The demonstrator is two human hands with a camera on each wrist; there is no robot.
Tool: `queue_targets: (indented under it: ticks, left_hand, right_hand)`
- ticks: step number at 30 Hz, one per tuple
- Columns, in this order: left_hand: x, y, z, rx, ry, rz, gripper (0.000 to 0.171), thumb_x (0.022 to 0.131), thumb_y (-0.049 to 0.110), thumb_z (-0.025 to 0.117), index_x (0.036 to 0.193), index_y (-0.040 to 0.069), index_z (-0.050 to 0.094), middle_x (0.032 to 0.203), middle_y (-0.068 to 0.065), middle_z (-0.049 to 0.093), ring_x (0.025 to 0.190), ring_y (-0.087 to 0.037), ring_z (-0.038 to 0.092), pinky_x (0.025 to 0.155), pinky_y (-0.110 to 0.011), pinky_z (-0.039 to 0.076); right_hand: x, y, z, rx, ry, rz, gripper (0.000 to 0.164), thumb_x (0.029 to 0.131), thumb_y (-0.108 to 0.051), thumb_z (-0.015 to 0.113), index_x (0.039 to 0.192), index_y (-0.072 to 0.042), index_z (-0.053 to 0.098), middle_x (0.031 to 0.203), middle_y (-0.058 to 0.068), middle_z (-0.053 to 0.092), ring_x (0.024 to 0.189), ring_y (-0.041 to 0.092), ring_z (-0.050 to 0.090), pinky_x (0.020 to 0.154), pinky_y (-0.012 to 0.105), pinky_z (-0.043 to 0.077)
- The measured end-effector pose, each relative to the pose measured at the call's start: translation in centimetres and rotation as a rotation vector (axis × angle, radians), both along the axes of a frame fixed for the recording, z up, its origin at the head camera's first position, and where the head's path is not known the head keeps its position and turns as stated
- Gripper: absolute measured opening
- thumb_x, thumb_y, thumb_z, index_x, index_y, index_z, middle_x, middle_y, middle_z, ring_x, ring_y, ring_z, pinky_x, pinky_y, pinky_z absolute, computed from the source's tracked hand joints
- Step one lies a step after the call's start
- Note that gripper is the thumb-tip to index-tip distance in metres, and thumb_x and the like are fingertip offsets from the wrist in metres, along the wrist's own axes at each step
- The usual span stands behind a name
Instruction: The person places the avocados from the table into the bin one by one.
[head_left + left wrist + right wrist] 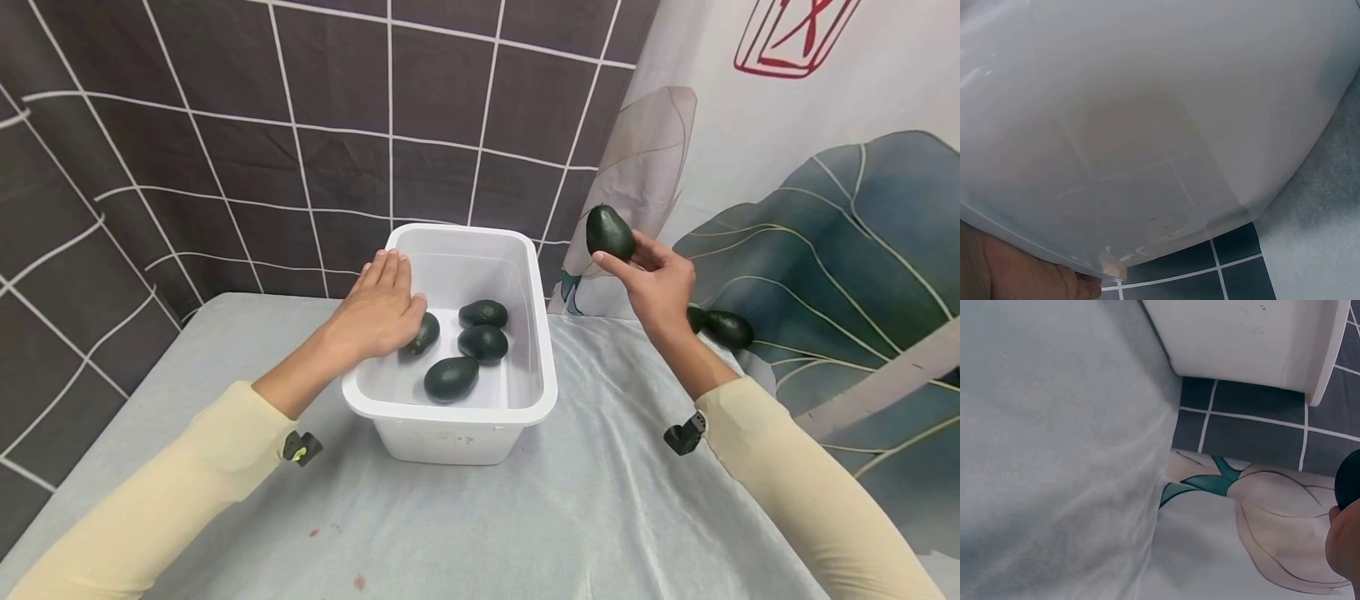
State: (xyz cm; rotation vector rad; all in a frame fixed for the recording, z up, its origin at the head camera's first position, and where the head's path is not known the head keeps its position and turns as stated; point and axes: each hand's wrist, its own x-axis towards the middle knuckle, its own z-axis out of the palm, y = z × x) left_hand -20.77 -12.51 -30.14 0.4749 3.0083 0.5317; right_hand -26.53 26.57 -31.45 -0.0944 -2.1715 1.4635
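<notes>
A white plastic bin [450, 437] stands on the cloth-covered table, with several dark green avocados [452, 379] lying on its floor. My left hand [378, 308] rests over the bin's left rim, its fingers straight and the thumb towards the inside. One avocado [423, 333] in the bin is partly hidden by that hand. The left wrist view shows part of the same hand [1022, 269] along the rim. To the right of the bin and above the table, my right hand [660, 279] holds an avocado [609, 232] between thumb and fingers. Only an edge of that avocado [1349, 481] appears in the right wrist view.
Beyond my right wrist lie more avocados [729, 330], one partly covered by the wrist. A grey cloth [600, 500] covers the table. Dark grid-patterned fabric [337, 167] hangs behind the bin, and a leaf-patterned curtain [847, 225] hangs on the right.
</notes>
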Motion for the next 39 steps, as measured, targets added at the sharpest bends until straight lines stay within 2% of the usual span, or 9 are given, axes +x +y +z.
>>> queue_targets:
  ticks: [9,15,22,25,39]
  left_hand:
    - [0.1,0.0,0.1,-0.004,0.001,-0.001,0.079,0.115,0.036,0.023,0.174,-0.015,0.008,0.186,-0.036,0.0,0.177,-0.049,-0.004,0.146,-0.059,0.002]
    - [0.1,0.0,0.1,0.001,-0.005,0.001,0.08,0.115,0.036,0.022,0.174,-0.015,0.007,0.186,-0.035,-0.001,0.177,-0.048,-0.006,0.146,-0.058,0.0]
    - [0.0,0.1,-0.1,-0.006,-0.001,0.0,0.079,0.115,0.036,0.021,0.175,-0.014,0.007,0.186,-0.034,-0.001,0.177,-0.048,-0.007,0.146,-0.058,0.0]
    - [-0.1,0.1,-0.2,-0.009,0.001,0.001,0.079,0.115,0.036,0.022,0.175,-0.014,0.007,0.186,-0.034,-0.001,0.177,-0.048,-0.007,0.146,-0.058,0.0]
    - [0.0,0.2,-0.1,-0.023,0.002,0.002,0.079,0.115,0.036,0.023,0.175,-0.014,0.007,0.186,-0.034,-0.001,0.178,-0.048,-0.006,0.146,-0.059,0.0]
  right_hand:
    - [0.1,-1.3,0.8,0.001,0.009,0.027,0.066,0.082,-0.037,0.103,0.141,-0.018,0.081,0.119,-0.001,0.086,0.101,-0.004,0.076,0.09,0.014,0.059]
    - [0.0,-2.0,1.0,0.024,0.002,0.062,0.066,0.084,-0.037,0.102,0.143,-0.016,0.08,0.127,0.006,0.086,0.102,-0.005,0.076,0.091,0.013,0.059]
    - [-0.2,-2.7,1.2,-0.01,0.013,0.109,0.064,0.082,-0.029,0.103,0.14,-0.012,0.082,0.11,-0.009,0.085,0.098,-0.005,0.077,0.091,0.012,0.06]
    - [-0.2,-2.9,1.2,-0.022,0.009,0.13,0.065,0.082,-0.028,0.103,0.141,-0.012,0.081,0.108,-0.011,0.084,0.099,-0.004,0.077,0.094,0.013,0.061]
    - [-0.4,-3.5,1.5,0.025,0.011,0.164,0.066,0.083,-0.033,0.103,0.142,-0.015,0.08,0.121,0.002,0.085,0.104,-0.002,0.077,0.1,0.016,0.061]
